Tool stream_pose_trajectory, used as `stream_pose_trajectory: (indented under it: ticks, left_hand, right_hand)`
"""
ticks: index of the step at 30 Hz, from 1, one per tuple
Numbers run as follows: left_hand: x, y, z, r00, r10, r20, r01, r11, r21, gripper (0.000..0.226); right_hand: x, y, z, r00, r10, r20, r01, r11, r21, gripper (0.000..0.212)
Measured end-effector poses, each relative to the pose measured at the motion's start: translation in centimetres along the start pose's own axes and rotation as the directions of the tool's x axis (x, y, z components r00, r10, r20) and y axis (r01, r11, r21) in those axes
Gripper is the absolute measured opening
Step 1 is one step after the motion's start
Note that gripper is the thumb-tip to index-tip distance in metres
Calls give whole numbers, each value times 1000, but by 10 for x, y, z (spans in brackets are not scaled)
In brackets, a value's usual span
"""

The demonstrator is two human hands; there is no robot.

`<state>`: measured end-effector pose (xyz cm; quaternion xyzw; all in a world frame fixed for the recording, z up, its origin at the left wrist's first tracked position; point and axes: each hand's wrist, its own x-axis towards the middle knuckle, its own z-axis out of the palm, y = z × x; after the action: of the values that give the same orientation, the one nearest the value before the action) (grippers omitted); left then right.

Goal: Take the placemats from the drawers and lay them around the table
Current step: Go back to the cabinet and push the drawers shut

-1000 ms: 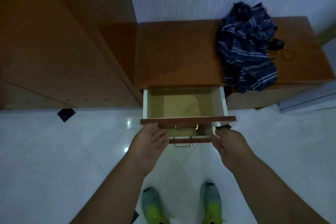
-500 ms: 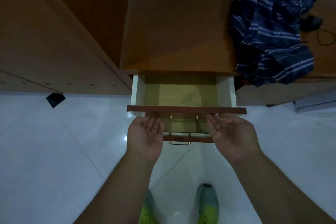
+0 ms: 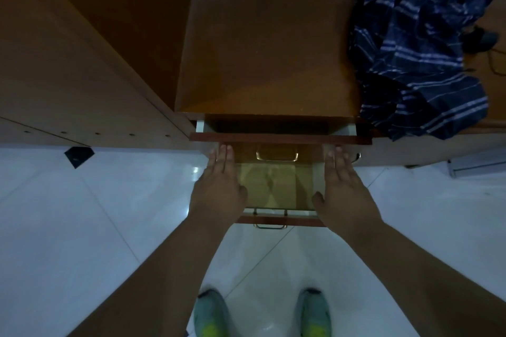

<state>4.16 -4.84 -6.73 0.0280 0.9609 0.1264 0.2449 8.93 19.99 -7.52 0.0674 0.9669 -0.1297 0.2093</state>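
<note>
Placemats are the goal, yet none can be made out for certain: the pale yellowish sheet [image 3: 269,186] lying flat on the floor of the lower drawer may be one, or only a liner, and the dim light does not settle it.

On the left, the tall brown wooden cabinet side [image 3: 82,63] runs down to the white tiled floor [image 3: 82,227], where a small dark diamond inlay [image 3: 78,155] sits. The left hand [image 3: 219,186] is flat and open, palm down, fingers together and pointing forward, over the left edge of the lower pulled-out wooden drawer [image 3: 276,219]; it grips nothing. Its fingertips reach close to the red-brown front of the upper drawer [image 3: 279,137], which stands only slightly out, probably so it does not block reaching into the one beneath. A brass handle [image 3: 276,156] hangs under that front, and a second brass handle [image 3: 269,226] shows on the lower front.

The right hand [image 3: 345,189] mirrors the left over the drawer's right edge, likewise flat, open and empty. The two are well apart, one at each side, seemingly to go in evenly or slide a flat sheet out without creasing it.

Above, the brown wooden bench top [image 3: 260,49] is bare in the middle, while a crumpled navy striped cloth [image 3: 419,57] lies heaped at its right end, spilling over the front edge.
</note>
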Motion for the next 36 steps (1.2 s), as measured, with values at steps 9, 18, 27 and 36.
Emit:
stream_pose_trajectory:
  ticks: [9,18,27,36]
  left_hand:
    - [42,-3,-10,999,47,-15,-44,991,128,90]
    - [5,3,33,964,-258,64,232,702,-673,61]
    - [-18,-9,107,593,-491,638,557,-323,-765,39]
    - [-7,-2,111,684,-399,611,382,-518,-766,37]
  right_hand:
    - [44,-10,-10,998,34,-47,-37,997,-75,89]
    - [16,-17,22,966,257,0,-215,808,548,55]
    - [-15,-6,104,510,441,739,-776,-134,616,25]
    - [0,-3,117,670,274,690,-490,-535,688,13]
